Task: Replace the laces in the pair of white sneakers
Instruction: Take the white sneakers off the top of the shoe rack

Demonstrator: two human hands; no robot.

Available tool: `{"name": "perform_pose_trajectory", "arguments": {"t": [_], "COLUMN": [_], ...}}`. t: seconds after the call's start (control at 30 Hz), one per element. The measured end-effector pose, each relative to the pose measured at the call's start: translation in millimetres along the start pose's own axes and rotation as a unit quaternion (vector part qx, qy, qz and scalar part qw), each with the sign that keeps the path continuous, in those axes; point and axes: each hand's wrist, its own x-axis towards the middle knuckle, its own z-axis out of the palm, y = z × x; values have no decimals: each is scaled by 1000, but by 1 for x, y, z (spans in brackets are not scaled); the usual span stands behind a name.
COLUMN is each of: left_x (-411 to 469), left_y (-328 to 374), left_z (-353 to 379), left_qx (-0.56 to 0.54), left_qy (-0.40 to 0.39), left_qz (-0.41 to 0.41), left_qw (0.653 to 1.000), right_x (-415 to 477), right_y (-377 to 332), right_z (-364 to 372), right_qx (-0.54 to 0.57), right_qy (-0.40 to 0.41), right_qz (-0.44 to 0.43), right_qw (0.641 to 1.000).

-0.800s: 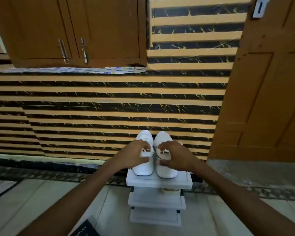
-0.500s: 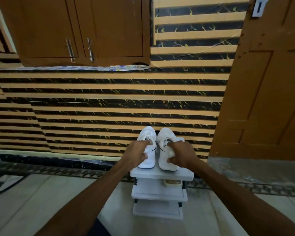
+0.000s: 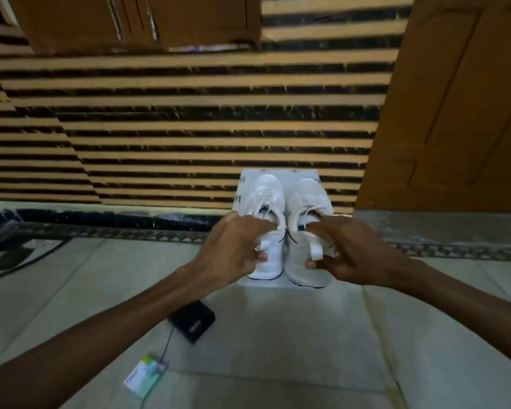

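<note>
On a rack [image 3: 278, 172] by the striped wall [image 3: 189, 128], left hand [image 3: 230, 252] and right hand [image 3: 351, 255] grip the sneakers [image 3: 266, 190] by the heels; laces [image 3: 262, 204] still in, seemingly nothing replaced.

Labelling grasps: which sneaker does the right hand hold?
The right sneaker, the one nearer the wooden door; the right hand grips its heel. The left hand holds the left sneaker.

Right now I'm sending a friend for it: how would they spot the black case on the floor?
Find the white stand against the striped wall. On the floor before it, leftward, lies the black case. It is flat and dark, while the card beside it is pale.
</note>
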Motion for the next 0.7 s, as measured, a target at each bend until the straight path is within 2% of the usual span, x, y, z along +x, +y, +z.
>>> {"name": "perform_pose_trajectory", "arguments": {"t": [0.2, 0.3, 0.4, 0.7], "left_x": [-95, -141, -181, -210], "left_y": [22, 20, 17, 0], "left_z": [64, 110, 149, 212], "left_qx": [-23, -28, -42, -16], "left_qy": [-8, -24, -30, -116], "left_qz": [16, 17, -5, -96], "left_qw": [1000, 999, 999, 988], "right_x": [-78, -115, -141, -159], "right_y": [-23, -27, -32, -26], "right_z": [74, 128, 169, 247], "right_qx": [46, 48, 44, 78], "right_qy": [9, -36, -77, -93], "right_qz": [-29, -9, 5, 107], "right_qw": [998, 998, 996, 987]}}
